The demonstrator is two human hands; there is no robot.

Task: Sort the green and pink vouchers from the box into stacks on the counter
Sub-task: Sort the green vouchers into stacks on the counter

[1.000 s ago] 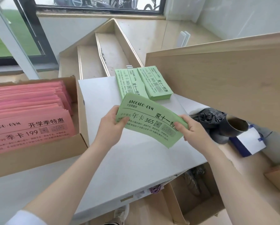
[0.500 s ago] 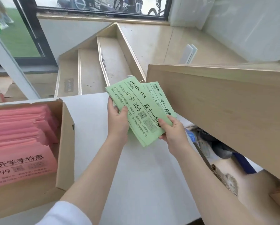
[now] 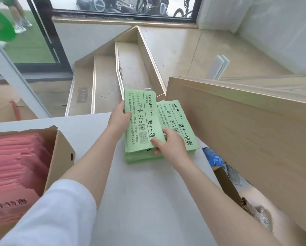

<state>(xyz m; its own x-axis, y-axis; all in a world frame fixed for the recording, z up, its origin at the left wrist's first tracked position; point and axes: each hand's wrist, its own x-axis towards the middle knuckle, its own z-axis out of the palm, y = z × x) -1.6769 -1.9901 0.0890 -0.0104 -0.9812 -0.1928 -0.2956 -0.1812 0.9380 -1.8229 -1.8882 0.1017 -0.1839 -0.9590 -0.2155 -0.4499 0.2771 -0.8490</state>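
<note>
Fingers of the left hand (image 3: 118, 118) curl round the long left edge of a bundle of green paper vouchers (image 3: 139, 119), thumb on top; the right hand (image 3: 168, 145) pinches its near corner — the bundle sits on a green stack (image 3: 141, 157) on the white counter (image 3: 139, 201). A second green stack (image 3: 180, 125) lies just beside. Pink vouchers (image 3: 15, 160) fill the brown cardboard box (image 3: 61, 153) at left.

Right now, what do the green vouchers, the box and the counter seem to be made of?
Green vouchers: thin matte paper with black print; stacked sheet edges show.
Box: brown corrugated cardboard, dull, with a punched hole and a torn rim.
Counter: smooth pale grey-white top, probably laminate or painted board; the look leaves it open.
</note>
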